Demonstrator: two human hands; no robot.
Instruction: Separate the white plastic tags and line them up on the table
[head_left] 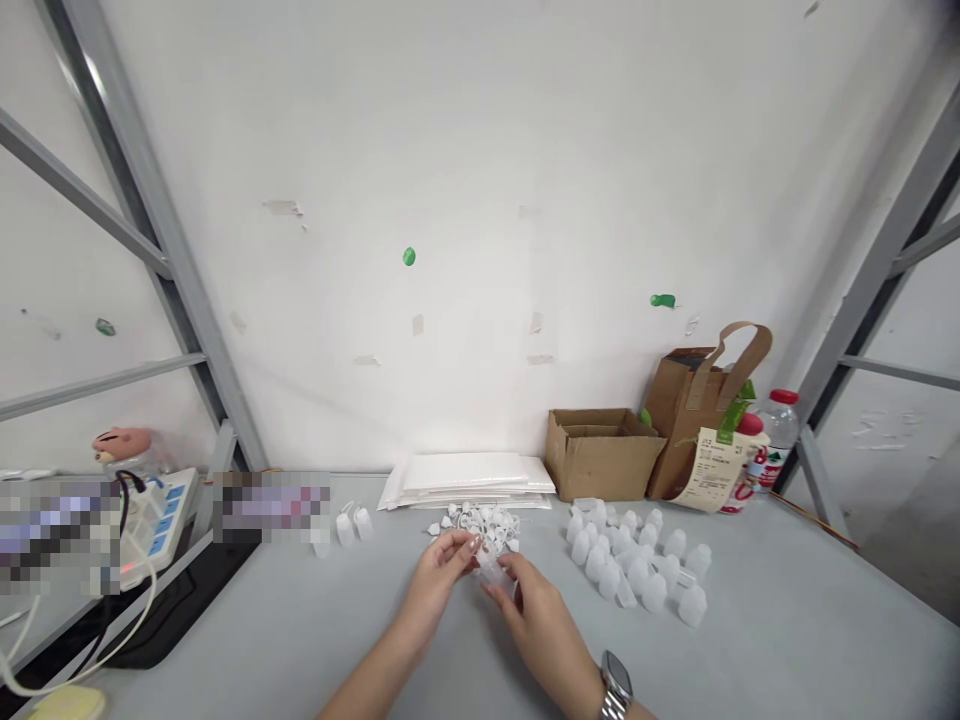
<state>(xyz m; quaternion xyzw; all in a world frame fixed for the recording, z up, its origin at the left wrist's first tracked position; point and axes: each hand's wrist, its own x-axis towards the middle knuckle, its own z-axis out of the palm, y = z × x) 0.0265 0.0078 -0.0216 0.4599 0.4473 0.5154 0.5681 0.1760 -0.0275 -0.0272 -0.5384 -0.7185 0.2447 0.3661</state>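
Near the middle of the table, my right hand (531,592) grips a small translucent plastic container (493,572) between thumb and fingers. Just to its left, my left hand (444,562) is closed in a pinch at the container's upper end; what the fingertips hold is too small to make out. Behind both hands lies a pile of small white looped plastic pieces (484,520). Many frosted containers (637,560) are spread on the right. On the left stand several similar containers (345,528), at least one with a white loop on top.
White padded envelopes (472,475) are stacked against the wall. An open cardboard box (600,460), a brown paper bag (682,420) and a red-capped bottle (780,430) stand at the back right. A power strip (161,525) with cables and a black mat (187,600) lie left on the grey table (787,620).
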